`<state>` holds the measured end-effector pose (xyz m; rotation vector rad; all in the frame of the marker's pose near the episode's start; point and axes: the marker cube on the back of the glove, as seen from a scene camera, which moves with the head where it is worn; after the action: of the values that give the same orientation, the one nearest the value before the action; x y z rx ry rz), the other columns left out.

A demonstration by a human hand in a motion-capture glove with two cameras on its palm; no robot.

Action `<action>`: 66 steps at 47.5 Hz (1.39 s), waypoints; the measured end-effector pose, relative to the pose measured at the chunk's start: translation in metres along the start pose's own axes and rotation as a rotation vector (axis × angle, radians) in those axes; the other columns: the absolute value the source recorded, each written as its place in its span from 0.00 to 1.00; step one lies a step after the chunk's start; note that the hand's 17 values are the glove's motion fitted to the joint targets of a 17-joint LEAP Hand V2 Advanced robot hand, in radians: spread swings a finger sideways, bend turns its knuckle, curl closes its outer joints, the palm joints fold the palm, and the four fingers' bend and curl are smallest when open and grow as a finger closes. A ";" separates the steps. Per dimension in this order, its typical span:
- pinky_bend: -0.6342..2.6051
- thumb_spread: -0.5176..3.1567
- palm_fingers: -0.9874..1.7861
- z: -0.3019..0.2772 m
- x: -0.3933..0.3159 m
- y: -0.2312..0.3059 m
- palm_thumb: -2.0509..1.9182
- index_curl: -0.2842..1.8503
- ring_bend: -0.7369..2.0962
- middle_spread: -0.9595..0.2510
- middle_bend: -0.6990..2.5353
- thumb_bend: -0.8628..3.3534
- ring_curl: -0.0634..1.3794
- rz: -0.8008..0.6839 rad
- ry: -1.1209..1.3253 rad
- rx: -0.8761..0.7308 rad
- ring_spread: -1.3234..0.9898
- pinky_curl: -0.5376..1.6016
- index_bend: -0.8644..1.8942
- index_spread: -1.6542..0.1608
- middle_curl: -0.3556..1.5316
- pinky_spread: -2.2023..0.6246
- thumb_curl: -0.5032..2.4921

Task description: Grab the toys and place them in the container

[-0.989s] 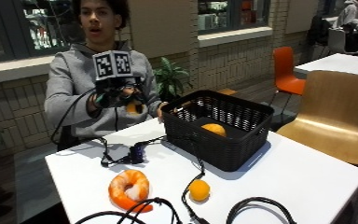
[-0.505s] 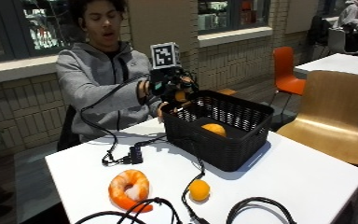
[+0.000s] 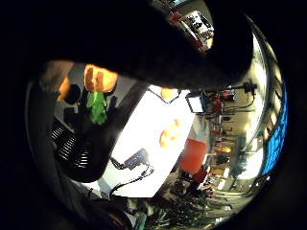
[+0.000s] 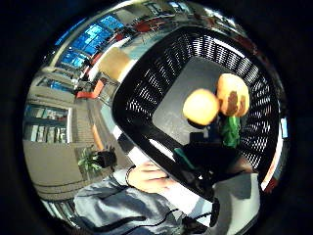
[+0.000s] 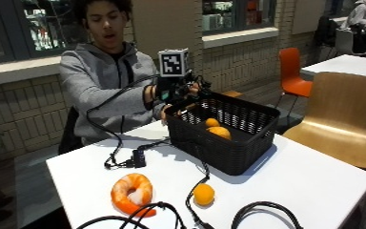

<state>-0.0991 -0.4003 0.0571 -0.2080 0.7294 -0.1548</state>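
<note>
My gloved right hand (image 5: 180, 89) hovers over the near rim of the black mesh basket (image 5: 234, 152), fingers relaxed and holding nothing. Below it a small orange ball (image 5: 212, 122) lies in the basket beside a carrot-like orange toy (image 5: 221, 133) with a green top. The thumb side palm view looks straight down on the ball (image 4: 200, 106) and the carrot toy (image 4: 233, 94) over the basket floor. A bare left hand (image 4: 146, 177) grips the basket's rim. On the white table (image 5: 310, 181) an orange shrimp toy (image 5: 132, 191) and another orange ball (image 5: 203, 194) lie near the front.
Black cables (image 5: 164, 214) loop across the table's front edge, and a small black box (image 5: 138, 157) sits behind the shrimp. A wooden chair (image 5: 338, 119) stands at the right, an orange chair (image 5: 292, 71) farther back.
The hand carried the orange ball from in front of the person's chest over to the basket and let it go; the ball now lies inside.
</note>
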 end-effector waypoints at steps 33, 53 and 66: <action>0.43 0.45 0.30 0.155 0.266 0.127 0.54 0.24 0.32 0.83 0.26 0.20 0.29 0.692 -0.218 -0.417 0.55 0.45 0.36 0.77 0.40 0.79 0.26; 0.53 0.50 0.32 0.176 0.268 0.115 0.57 0.24 0.36 0.86 0.23 0.22 0.30 0.774 -0.273 -0.398 0.57 0.47 0.40 0.75 0.30 0.79 0.27; 0.56 0.59 0.39 0.176 0.264 0.111 0.59 0.27 0.48 0.86 0.25 0.25 0.36 0.847 -0.224 -0.322 0.56 0.47 0.41 0.74 0.27 0.74 0.28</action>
<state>0.2217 -0.3255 -0.0114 -0.2030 0.5639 0.7849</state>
